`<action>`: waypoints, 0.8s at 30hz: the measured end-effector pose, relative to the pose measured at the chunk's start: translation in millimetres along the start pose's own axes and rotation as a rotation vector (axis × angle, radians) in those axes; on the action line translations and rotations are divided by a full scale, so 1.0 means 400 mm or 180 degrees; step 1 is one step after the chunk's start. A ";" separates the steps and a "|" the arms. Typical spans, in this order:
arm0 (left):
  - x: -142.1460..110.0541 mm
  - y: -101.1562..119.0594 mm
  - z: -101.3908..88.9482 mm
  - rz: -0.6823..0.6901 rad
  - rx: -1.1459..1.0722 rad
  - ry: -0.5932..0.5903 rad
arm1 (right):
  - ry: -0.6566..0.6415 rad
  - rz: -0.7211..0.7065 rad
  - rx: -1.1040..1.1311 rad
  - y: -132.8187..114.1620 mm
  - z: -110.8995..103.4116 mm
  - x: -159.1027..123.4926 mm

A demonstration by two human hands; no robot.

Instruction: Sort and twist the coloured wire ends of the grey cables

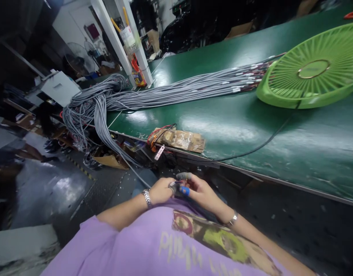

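Observation:
My left hand (164, 190) is closed around a grey cable (140, 179) that comes down from the bundle over the table's edge. Close beside it, my right hand (203, 193) has thumb and fingers pinched together at thin dark and reddish wires (180, 183) at the cable's end. Fingers cover most of that end, so its details are hidden. Blue tape wraps my right thumb, and a grey cover sits on a right fingertip. Both hands are low in front of my purple shirt, below the table's near edge.
A long bundle of grey cables (170, 91) lies across the green table (222, 130) and hangs over its left end. A wooden block (182, 140) with orange wires sits at the near edge. On the right stands a green fan (311, 69); its black cord crosses the table.

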State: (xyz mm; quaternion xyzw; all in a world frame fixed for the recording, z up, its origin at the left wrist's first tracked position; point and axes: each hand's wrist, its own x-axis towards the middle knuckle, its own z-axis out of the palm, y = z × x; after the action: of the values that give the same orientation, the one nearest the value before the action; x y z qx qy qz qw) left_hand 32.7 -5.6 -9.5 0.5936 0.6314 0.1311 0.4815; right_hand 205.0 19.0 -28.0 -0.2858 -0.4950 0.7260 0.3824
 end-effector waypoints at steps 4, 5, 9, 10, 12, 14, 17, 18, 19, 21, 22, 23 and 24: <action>0.009 -0.007 0.008 0.0066 0.0245 -0.0061 | 0.0185 -0.0090 -0.0364 0.022 -0.013 0.005; 0.011 -0.008 0.012 0.0112 0.0328 -0.0071 | 0.0236 -0.0096 -0.0427 0.030 -0.021 0.004; 0.018 -0.010 0.035 0.0342 0.0099 0.0134 | 0.0376 0.0037 -0.0471 0.042 -0.055 0.002; 0.019 -0.009 0.040 0.0421 -0.0171 0.0201 | 0.0382 0.0087 -0.0460 0.039 -0.061 0.002; 0.020 -0.007 0.045 0.0543 -0.0705 0.0263 | 0.0385 0.0160 -0.0443 0.028 -0.063 0.003; 0.017 -0.003 0.042 0.0565 -0.0847 0.0246 | 0.0390 0.0209 -0.0435 0.018 -0.054 0.003; 0.005 0.001 0.023 0.0732 -0.0056 0.0319 | 0.0403 0.0277 -0.0423 0.014 -0.029 0.002; -0.001 0.002 0.015 0.0846 0.0312 0.0377 | 0.0404 0.0303 -0.0409 0.015 -0.019 0.003; -0.007 0.001 0.008 0.0945 0.0624 0.0438 | 0.0416 0.0318 -0.0393 0.018 -0.008 0.005; -0.019 -0.003 -0.005 0.1027 0.0935 0.0524 | 0.0429 0.0339 -0.0349 0.022 0.014 0.011; -0.025 -0.007 -0.010 0.1013 0.0926 0.0559 | 0.0421 0.0338 -0.0325 0.024 0.025 0.016; -0.030 -0.013 -0.014 0.0981 0.0827 0.0586 | 0.0414 0.0324 -0.0305 0.025 0.036 0.021; -0.034 -0.019 -0.018 0.0938 0.0643 0.0604 | 0.0413 0.0299 -0.0285 0.026 0.048 0.027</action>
State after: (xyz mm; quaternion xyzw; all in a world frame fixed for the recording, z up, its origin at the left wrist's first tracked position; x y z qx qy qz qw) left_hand 20.3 -16.6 -5.4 0.7098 0.5902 0.1914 0.3334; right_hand 181.1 16.2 -31.3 -0.3719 -0.4872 0.7002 0.3661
